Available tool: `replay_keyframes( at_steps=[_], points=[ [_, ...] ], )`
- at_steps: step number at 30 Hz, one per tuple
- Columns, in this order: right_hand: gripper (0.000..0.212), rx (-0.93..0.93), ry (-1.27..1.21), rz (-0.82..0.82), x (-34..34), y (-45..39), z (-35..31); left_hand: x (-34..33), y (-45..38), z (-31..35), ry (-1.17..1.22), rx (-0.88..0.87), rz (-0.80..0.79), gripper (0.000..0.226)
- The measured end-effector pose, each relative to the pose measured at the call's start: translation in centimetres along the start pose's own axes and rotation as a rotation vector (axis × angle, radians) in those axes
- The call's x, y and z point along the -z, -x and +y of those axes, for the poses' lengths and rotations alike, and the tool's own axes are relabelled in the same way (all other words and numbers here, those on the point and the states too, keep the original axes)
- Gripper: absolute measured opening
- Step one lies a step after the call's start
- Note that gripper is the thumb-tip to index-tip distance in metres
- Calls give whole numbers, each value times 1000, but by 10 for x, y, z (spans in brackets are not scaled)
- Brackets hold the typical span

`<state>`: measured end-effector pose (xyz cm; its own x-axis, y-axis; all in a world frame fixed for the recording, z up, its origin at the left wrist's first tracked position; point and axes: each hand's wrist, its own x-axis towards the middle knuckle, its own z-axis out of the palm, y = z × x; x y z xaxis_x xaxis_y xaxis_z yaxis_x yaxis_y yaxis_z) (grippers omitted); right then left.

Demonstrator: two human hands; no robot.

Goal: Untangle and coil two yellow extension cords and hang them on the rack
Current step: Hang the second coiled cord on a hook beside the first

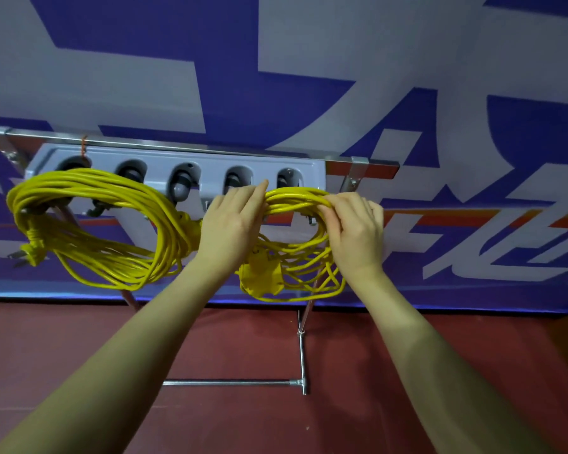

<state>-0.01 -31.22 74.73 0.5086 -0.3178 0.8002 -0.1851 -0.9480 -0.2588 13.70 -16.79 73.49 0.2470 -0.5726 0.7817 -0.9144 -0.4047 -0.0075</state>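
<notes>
Two coiled yellow extension cords on a wall-side rack, seen from the head view. The rack (191,165) is a grey moulded panel, glossy and round-cornered, with five oval recesses, each holding a dark rounded peg; it is fixed to a bright metal rail (374,165) borne on thin metal legs. The first cord (89,224), a smooth, round-sheathed coil of many loops, hangs over the pegs at the panel's left end; its pronged plug (27,252) dangles at the lower left. The second cord (295,247), a smaller and looser coil, sits at the panel's right end, its flat yellow socket block (259,276) hanging low between the forearms. The left hand (233,224) lies over the top strands at the coil's left, fingers curled around them; the right hand (354,227) grips the same bundle at its right bend, fingertips hooked under. The hands hide the pegs behind the coil, so whether it already rests on one cannot be told. Behind stands a blue-and-white printed banner (276,60); below, a dull red floor (79,339) carrying the frame's tubular metal foot (230,383)
</notes>
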Motion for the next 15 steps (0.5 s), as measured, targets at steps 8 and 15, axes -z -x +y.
replay_keyframes(
  at_steps=[8, 15],
  points=[
    [30, -180, -195, -83, -12, -13, 3, -1, 6, -11, -223, -101, 23, 38],
    [35, -25, -126, -75, -6, -26, -12, 4, 2, -16, -158, -90, -24, 44]
  ],
)
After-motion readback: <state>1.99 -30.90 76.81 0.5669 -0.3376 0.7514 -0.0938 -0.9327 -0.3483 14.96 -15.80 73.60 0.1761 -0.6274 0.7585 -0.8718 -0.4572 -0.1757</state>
